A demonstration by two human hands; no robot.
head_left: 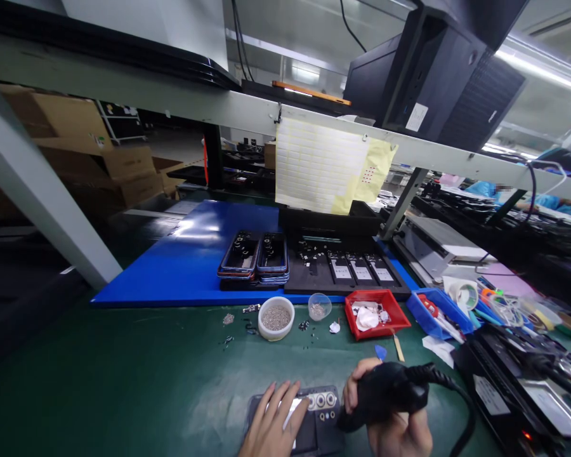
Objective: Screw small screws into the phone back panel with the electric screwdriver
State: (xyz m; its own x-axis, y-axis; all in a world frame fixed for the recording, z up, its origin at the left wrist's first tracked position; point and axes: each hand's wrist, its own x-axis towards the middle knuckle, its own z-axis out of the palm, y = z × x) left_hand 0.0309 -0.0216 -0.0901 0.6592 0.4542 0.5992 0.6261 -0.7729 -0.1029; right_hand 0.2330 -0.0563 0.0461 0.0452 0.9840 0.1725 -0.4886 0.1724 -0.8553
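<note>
While lying flat on the matte green mat (pixel 124 381) at the bottom edge of the view, the phone (pixel 320 412) is showing a dark, smooth, rectangular back with three round lens rings sitting in a row near its top. It is resting directly under both hands, with the left hand (pixel 273 422) covering its left half and the right hand (pixel 400 438) hanging just beside its right edge.

The left hand is lying open and flat, with its fingers straight and slightly spread, pressing on the phone. The right hand is wrapping tightly around a screwdriver (pixel 385 390), a bulky black tool with a dull, rounded body. Its nose is pointing down and left at the phone's right side; whether the tip is touching cannot be told. A thick black cable (pixel 450 393) is curving away from the tool to the right.

Farther up the mat, a round white bowl (pixel 276 317) is holding fine grey screws, and a small clear cup (pixel 320 306) is standing just beside it. A glossy red tray (pixel 394 317) and a blue tray (pixel 416 308) are sitting to the right. Behind them, on a shiny blue sheet (pixel 190 254), two stacks of phones (pixel 255 257) are lying beside a black rack (pixel 304 279).
</note>
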